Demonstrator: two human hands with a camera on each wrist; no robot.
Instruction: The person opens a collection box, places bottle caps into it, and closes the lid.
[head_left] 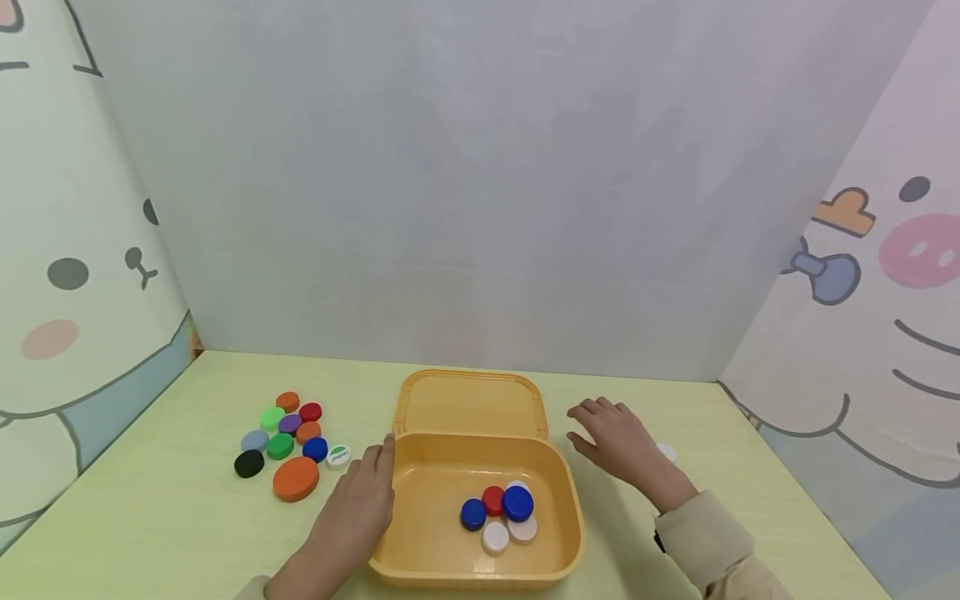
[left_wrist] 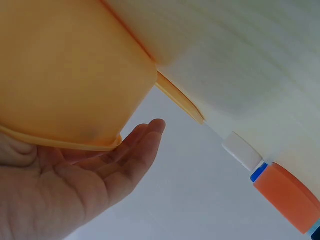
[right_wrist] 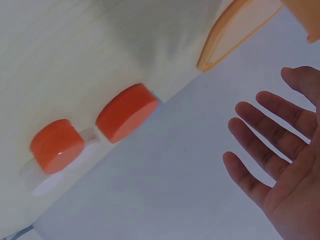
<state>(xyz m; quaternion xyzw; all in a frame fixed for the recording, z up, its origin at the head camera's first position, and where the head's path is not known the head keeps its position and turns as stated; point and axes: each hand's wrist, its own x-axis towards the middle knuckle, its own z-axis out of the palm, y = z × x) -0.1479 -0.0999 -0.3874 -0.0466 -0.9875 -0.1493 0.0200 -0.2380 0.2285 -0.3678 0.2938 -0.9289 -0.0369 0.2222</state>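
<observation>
Seemingly mid-sorting: the left hand (head_left: 354, 510) rests relaxed along the yellow box's (head_left: 423, 533) nine-o'clock rim, though its thumb is hidden. Bottle caps (head_left: 517, 504) lie inside toward three; the empty right hand (head_left: 621, 443), at two o'clock, likely must pinch another.

Your right hand (head_left: 618, 440) is bare, and just behind its wrist you wear a long beige sleeve (head_left: 750, 581) ending in a broad, plain cuff (head_left: 705, 533). Farther back from that hand, the cloth creases where the cuff meets the rest. On the wrist's inner side, a small black piece (head_left: 660, 542) shows at the cuff's edge; it may be part of a strap, though too little is visible to be sure. Behind your left hand (head_left: 348, 517), likewise bare, you show a sliver of matching beige cloth (head_left: 252, 588). Your fingers have rounded tips, and lines cross your left palm (left_wrist: 65, 190).
</observation>
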